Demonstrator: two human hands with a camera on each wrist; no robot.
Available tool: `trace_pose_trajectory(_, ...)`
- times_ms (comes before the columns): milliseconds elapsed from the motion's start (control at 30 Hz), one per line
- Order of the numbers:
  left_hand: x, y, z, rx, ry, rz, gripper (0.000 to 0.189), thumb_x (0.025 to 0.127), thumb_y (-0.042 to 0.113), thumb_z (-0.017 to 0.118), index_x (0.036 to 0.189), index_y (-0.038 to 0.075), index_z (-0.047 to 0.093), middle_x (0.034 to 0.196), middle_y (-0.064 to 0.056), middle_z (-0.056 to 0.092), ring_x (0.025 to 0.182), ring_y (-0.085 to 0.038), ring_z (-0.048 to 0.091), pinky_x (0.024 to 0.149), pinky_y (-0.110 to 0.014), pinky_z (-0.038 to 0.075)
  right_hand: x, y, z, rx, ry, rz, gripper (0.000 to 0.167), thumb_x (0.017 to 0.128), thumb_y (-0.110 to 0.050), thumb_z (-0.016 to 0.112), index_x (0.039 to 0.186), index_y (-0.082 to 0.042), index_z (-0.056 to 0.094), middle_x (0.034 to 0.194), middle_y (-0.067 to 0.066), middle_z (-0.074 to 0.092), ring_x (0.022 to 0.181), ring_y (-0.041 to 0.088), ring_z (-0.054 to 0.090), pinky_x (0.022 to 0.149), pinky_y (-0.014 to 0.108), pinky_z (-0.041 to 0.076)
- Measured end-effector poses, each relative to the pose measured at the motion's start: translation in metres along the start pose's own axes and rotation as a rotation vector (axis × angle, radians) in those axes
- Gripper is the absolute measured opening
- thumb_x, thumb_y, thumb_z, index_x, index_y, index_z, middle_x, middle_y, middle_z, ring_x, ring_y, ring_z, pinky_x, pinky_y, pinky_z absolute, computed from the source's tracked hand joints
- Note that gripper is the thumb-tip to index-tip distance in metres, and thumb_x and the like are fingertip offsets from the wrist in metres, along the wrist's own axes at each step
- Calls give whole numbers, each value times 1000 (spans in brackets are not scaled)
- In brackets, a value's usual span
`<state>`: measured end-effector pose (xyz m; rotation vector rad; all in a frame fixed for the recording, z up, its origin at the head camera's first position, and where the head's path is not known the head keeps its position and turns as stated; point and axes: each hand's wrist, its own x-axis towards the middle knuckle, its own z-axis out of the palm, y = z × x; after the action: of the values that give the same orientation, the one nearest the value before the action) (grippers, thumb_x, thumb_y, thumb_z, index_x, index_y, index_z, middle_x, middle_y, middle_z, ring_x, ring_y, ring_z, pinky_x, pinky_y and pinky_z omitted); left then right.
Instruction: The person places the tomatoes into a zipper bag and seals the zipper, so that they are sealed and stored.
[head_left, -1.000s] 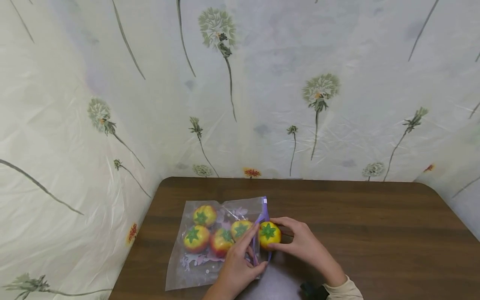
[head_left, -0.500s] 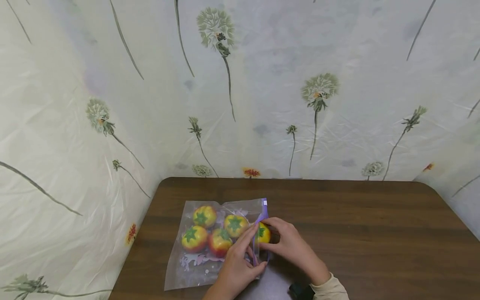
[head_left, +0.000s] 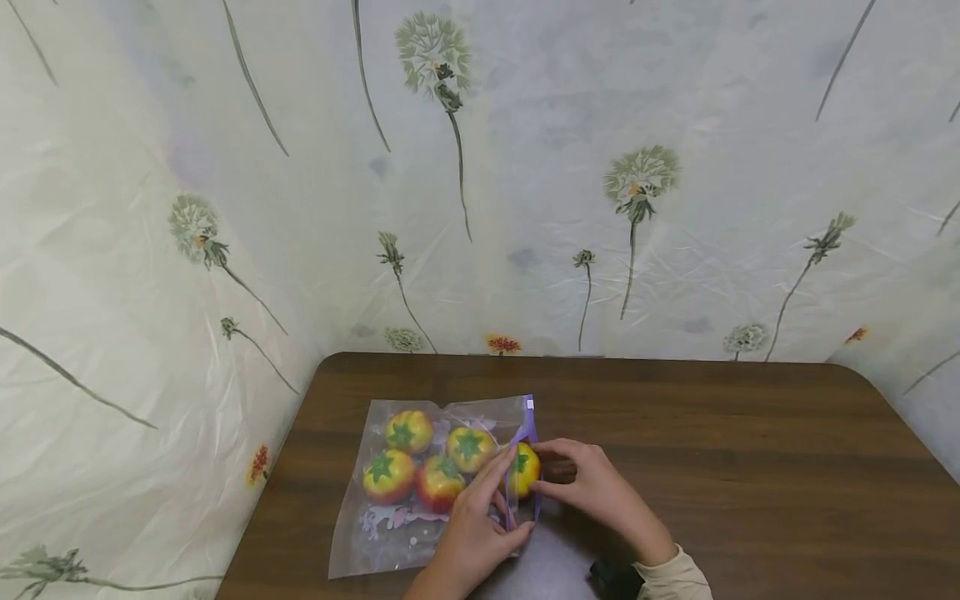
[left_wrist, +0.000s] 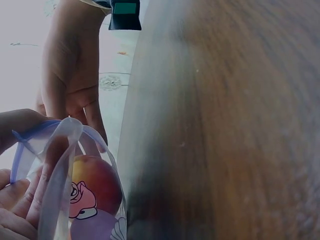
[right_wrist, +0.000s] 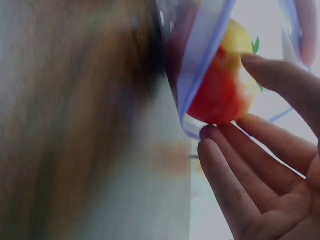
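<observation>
A clear plastic zip bag (head_left: 358, 546) with a purple zip edge lies flat on the table. Inside are several yellow-red tomato-like fruits (head_left: 389, 477) with green star-shaped caps. My left hand (head_left: 478, 527) grips the bag's mouth, holding it apart with fingers and thumb. Another tomato-like fruit (head_left: 522, 472) sits within that mouth, partly behind the film. My right hand (head_left: 600, 485) has thumb and fingers about its outer side; in the right wrist view the thumb and fingertips touch the fruit (right_wrist: 222, 92). The left palm hides part of the bag.
The dark wooden table (head_left: 720, 467) extends to the right and behind the bag. A wall covering with a dandelion print (head_left: 525, 183) rises at the table's back and left edges. A black device (head_left: 615, 577) sits at the right wrist, by the sleeve.
My right hand has moved left, bringing the fruit into the bag's mouth, then drawn back slightly. One fruit inside has shifted left. The left hand has stayed in place.
</observation>
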<state>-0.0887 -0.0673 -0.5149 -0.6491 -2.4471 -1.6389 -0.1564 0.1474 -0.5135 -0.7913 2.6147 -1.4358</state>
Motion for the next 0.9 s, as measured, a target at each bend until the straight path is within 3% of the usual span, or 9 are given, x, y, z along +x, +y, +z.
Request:
trace_pose_trajectory(133,0,0,0,12,-1,-2,94,77,0,88,158,13,42,153,-14,52,74,3,59,55,-11,56,2,1,7,-9,31,-25,43,85,-18,85,122,-1,71,120,18,74,101,32,75,81,33,66)
trace_pose_trajectory(333,0,0,0,20,-8,-2,94,77,1,88,158,13,41,125,-12,65,72,3,58,55,-10,56,7,-4,17,-64,85,-59,41,84,-11,86,120,1,72,117,18,74,97,32,75,80,35,66)
trace_pose_trajectory(533,0,-1,1,32,0,14,95,76,-1,88,158,12,42,141,-15,61,72,3,59,54,-9,55,11,-7,25,-81,116,-38,39,82,-6,86,117,2,72,116,17,74,96,30,76,81,33,66)
trace_pose_trajectory(900,-1,-4,2,19,8,22,94,75,-5,87,157,11,43,148,-19,57,72,0,60,54,-9,55,16,-11,35,-196,211,-51,32,78,-10,89,107,-8,76,106,4,77,96,21,75,83,36,64)
